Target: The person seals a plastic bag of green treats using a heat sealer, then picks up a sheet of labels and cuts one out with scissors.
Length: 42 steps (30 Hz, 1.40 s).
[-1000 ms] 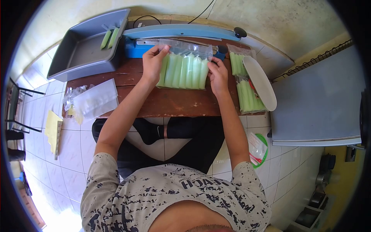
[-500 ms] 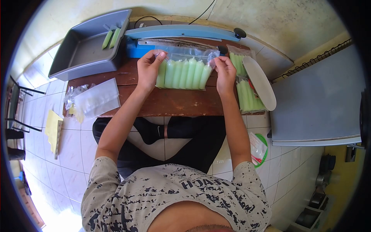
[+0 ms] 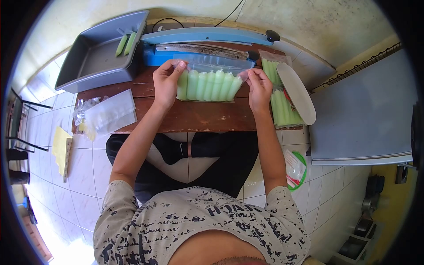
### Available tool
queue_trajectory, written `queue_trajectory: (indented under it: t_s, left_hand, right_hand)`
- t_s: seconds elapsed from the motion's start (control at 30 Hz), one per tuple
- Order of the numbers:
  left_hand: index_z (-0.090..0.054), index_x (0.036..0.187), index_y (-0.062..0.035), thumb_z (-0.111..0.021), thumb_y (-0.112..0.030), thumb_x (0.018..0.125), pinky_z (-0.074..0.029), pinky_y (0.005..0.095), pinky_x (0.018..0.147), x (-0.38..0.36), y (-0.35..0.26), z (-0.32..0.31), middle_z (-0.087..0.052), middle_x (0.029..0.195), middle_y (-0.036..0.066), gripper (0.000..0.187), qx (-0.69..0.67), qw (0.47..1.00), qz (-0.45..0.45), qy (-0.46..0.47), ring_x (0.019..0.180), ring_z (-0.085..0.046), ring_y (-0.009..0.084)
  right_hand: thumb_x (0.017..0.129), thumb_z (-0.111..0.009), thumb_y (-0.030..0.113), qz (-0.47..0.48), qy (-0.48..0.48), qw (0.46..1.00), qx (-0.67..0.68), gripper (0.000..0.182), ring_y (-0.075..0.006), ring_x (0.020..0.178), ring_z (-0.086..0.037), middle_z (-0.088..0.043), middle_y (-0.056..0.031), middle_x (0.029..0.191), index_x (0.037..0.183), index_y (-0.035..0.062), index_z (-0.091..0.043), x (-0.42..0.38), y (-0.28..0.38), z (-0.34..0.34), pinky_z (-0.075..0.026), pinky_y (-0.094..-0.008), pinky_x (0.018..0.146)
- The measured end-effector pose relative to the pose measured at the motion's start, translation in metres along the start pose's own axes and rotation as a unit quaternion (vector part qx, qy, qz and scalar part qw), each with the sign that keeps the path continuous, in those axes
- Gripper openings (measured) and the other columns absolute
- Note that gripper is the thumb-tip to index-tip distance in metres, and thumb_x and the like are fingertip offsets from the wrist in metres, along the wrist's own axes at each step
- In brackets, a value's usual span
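A clear plastic bag [image 3: 208, 86] holds a row of several pale green, tube-shaped packs standing side by side. My left hand [image 3: 168, 81] pinches its upper left corner between thumb and fingers. At the upper right corner, my right hand [image 3: 258, 86] grips the plastic the same way. The bag's top edge is stretched between both hands, just in front of a blue impulse sealer [image 3: 207, 36] with a long arm and a black knob. What the packs contain cannot be made out.
On the brown wooden table [image 3: 198, 117], a grey tub [image 3: 95, 57] with two green tubes [image 3: 126, 44] stands left. Flat clear bags [image 3: 112, 112] lie nearer. Filled bags [image 3: 285, 108] and a white oval tray [image 3: 297, 92] are at the right, beside a grey fridge [image 3: 360, 110].
Both hands still hold the bag's corners. The left hand has shifted slightly left, and the bag's top edge has tilted a little back toward the sealer.
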<state>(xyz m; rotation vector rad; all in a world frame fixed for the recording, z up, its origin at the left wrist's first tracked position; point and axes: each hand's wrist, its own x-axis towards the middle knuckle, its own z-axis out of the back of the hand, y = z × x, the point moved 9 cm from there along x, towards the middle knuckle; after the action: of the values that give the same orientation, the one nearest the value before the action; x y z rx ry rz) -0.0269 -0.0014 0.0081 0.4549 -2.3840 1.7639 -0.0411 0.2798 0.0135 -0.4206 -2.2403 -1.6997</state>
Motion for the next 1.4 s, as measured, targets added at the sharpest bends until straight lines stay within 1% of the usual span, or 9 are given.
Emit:
queue_trajectory:
  t_s: [0.1, 0.17, 0.27, 0.43, 0.97, 1.1, 1.17, 1.27, 1.4]
  left_hand:
    - [-0.065, 0.095, 0.0024, -0.06, -0.011, 0.094, -0.047, 0.0271, 0.078, -0.001, 0.002, -0.001, -0.066, 0.087, 0.007, 0.014, -0.018, 1.0, 0.005, 0.004, 0.082, -0.059, 0.0125]
    - [-0.068, 0.094, 0.0011, -0.062, -0.011, 0.093, -0.047, 0.0227, 0.07, -0.001, 0.002, -0.001, -0.066, 0.083, 0.003, 0.013, -0.036, 0.999, -0.015, -0.002, 0.075, -0.058, 0.0078]
    - [-0.065, 0.094, 0.0022, -0.059, -0.01, 0.095, -0.047, 0.0272, 0.078, -0.002, 0.006, 0.0, -0.066, 0.087, 0.007, 0.013, -0.031, 1.0, 0.001, 0.001, 0.082, -0.059, 0.0126]
    - [-0.065, 0.095, 0.0023, -0.059, -0.009, 0.095, -0.047, 0.0271, 0.078, -0.004, 0.005, -0.001, -0.066, 0.088, 0.007, 0.013, -0.03, 1.0, 0.003, 0.005, 0.082, -0.059, 0.0126]
    - [-0.069, 0.095, 0.0025, -0.065, -0.009, 0.091, -0.047, 0.0231, 0.071, 0.023, 0.007, 0.004, -0.068, 0.084, 0.004, 0.013, -0.039, 0.999, 0.002, -0.017, 0.076, -0.059, 0.0089]
    - [-0.07, 0.095, 0.003, -0.067, -0.009, 0.089, -0.047, 0.0229, 0.071, 0.032, 0.001, 0.008, -0.068, 0.085, 0.005, 0.013, -0.019, 0.999, -0.029, -0.022, 0.077, -0.059, 0.009]
    - [-0.07, 0.099, 0.0033, -0.067, -0.008, 0.09, -0.048, 0.0251, 0.077, 0.033, -0.002, 0.011, -0.069, 0.092, 0.007, 0.015, 0.006, 0.999, -0.027, -0.018, 0.084, -0.062, 0.0115]
    - [-0.071, 0.096, 0.0032, -0.067, -0.008, 0.089, -0.048, 0.0231, 0.073, 0.024, -0.002, 0.017, -0.07, 0.089, 0.006, 0.013, 0.006, 0.999, -0.044, -0.022, 0.079, -0.06, 0.0094]
    - [-0.071, 0.096, 0.0028, -0.066, -0.006, 0.089, -0.049, 0.0246, 0.076, -0.009, -0.009, 0.032, -0.07, 0.092, 0.007, 0.012, 0.06, 0.998, -0.024, -0.004, 0.083, -0.061, 0.0112]
  right_hand:
    - [0.094, -0.057, 0.007, -0.009, -0.001, 1.0, 0.016, 0.014, -0.0163, 0.084, -0.065, -0.068, -0.0108, 0.09, 0.1, -0.0047, -0.062, -0.003, 0.002, -0.001, -0.05, -0.0282, 0.081]
    - [0.094, -0.057, 0.007, -0.016, -0.002, 0.999, 0.028, 0.014, -0.017, 0.085, -0.065, -0.068, -0.0114, 0.092, 0.1, -0.0049, -0.062, -0.004, 0.001, 0.0, -0.05, -0.0288, 0.082]
    - [0.092, -0.059, 0.005, -0.015, 0.005, 0.998, 0.054, 0.014, -0.0179, 0.088, -0.065, -0.067, -0.012, 0.095, 0.101, -0.0055, -0.062, -0.005, -0.003, 0.002, -0.05, -0.0294, 0.084]
    - [0.086, -0.066, -0.001, -0.016, -0.022, 1.0, 0.012, 0.016, -0.0172, 0.09, -0.065, -0.066, -0.0107, 0.096, 0.102, -0.0046, -0.062, -0.006, -0.005, 0.006, -0.05, -0.0285, 0.085]
    - [0.087, -0.067, -0.001, 0.007, -0.003, 0.999, -0.053, 0.009, -0.0138, 0.088, -0.064, -0.067, -0.0074, 0.092, 0.095, -0.0031, -0.064, 0.009, 0.001, -0.004, -0.049, -0.0256, 0.082]
    - [0.085, -0.068, -0.001, 0.035, -0.016, 0.998, -0.056, 0.009, -0.0121, 0.088, -0.063, -0.068, -0.0063, 0.092, 0.094, -0.0025, -0.066, 0.013, 0.001, -0.005, -0.049, -0.0248, 0.082]
    - [0.085, -0.069, -0.001, 0.044, -0.021, 0.997, -0.051, 0.009, -0.0115, 0.088, -0.062, -0.068, -0.006, 0.092, 0.094, -0.0022, -0.066, 0.013, 0.0, -0.005, -0.048, -0.0246, 0.082]
    - [0.085, -0.069, 0.0, 0.077, -0.031, 0.993, -0.087, 0.01, -0.0114, 0.081, -0.063, -0.068, -0.0059, 0.091, 0.095, -0.0018, -0.067, 0.007, 0.007, -0.005, -0.049, -0.0229, 0.076]
    - [0.087, -0.065, 0.0, 0.031, 0.013, 0.995, -0.097, 0.006, -0.0149, 0.072, -0.064, -0.067, -0.0104, 0.091, 0.092, -0.0038, -0.065, -0.024, 0.017, -0.016, -0.051, -0.0241, 0.067]
